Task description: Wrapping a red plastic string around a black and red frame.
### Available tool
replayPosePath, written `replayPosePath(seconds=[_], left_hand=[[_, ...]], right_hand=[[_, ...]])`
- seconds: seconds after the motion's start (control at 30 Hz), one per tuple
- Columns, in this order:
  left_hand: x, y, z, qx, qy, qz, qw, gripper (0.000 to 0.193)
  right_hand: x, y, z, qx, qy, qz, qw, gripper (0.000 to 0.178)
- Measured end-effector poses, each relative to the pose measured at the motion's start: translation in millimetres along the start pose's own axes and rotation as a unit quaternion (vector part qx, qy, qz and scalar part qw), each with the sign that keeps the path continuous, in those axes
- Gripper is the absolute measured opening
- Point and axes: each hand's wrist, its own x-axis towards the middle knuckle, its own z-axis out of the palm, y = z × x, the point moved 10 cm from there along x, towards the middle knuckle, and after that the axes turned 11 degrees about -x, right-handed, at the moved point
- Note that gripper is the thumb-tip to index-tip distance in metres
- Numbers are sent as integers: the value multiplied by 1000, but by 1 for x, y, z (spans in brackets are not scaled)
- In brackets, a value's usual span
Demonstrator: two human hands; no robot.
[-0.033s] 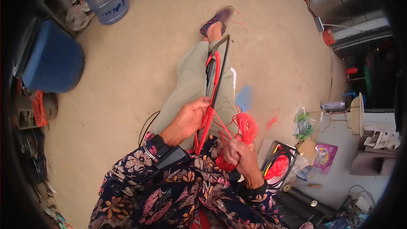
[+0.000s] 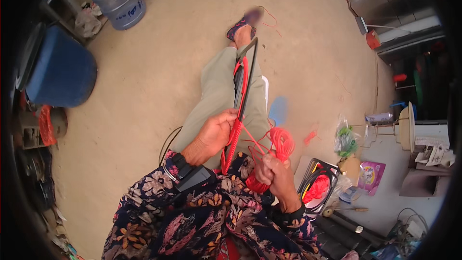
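Note:
Across my lap stands a narrow black frame (image 2: 251, 65), its long bar wrapped in tight turns of red cord (image 2: 231, 148). My left hand (image 2: 214, 132) pinches the frame at the upper end of the wrapping, thumb and fingers closed on it. A bundle of red cord (image 2: 281, 140) is clenched in my right hand (image 2: 272, 174), with loops bulging above and below the fist. From the wrapped bar a taut strand (image 2: 252, 138) runs to that fist. Farther up, a looser red length lies along the frame. The frame's lower end rests against my floral top.
To my right sits a tray (image 2: 308, 173) holding black loops and more red cord (image 2: 317, 188). Beyond it are plastic bags (image 2: 345, 139) and a purple packet (image 2: 370, 178). A blue bin (image 2: 60, 65) and a water jug (image 2: 119, 0) stand at left. Red scraps (image 2: 310, 137) lie on the floor.

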Motion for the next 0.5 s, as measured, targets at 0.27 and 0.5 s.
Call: replayPosePath(seconds=[0.27,0.5], left_hand=[[-40,55,16,248,40,216,943,29],[-72,49,116,572,-117,332,740,26]], right_hand=[[-3,-6,-29,-74,35,-20,996,23],[-6,-59,-8,-158,21,-104,982,21]])
